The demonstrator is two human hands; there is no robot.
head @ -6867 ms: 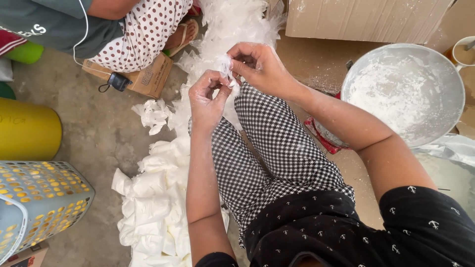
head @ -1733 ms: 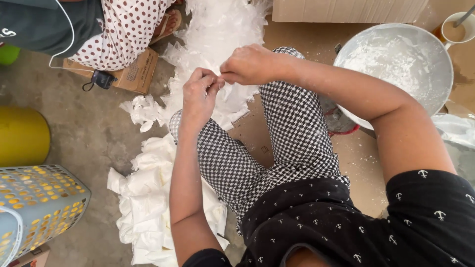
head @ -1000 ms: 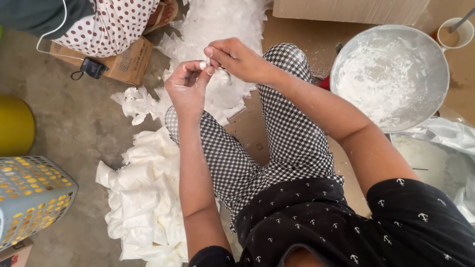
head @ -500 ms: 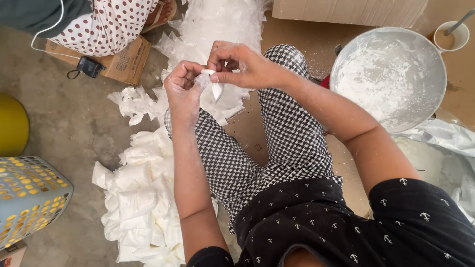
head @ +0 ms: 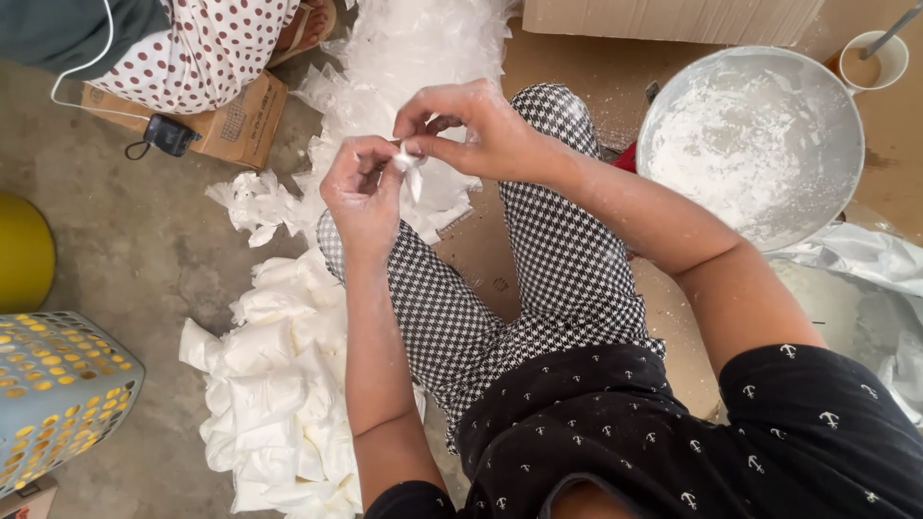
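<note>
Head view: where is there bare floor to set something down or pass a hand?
Bare concrete floor lies between the yellow container, the cardboard box and the pile of white filled bags. A smaller bare strip of cardboard sheet shows between the knees. It is crowded around the left hand and right hand, and beside the powder basin.

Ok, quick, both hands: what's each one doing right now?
Left hand: fingers pinched on a small white plastic bag.
Right hand: pinching the same bag from above.

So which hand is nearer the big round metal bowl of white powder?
Right. The right hand is left of the bowl; the left hand is farther left.
</note>
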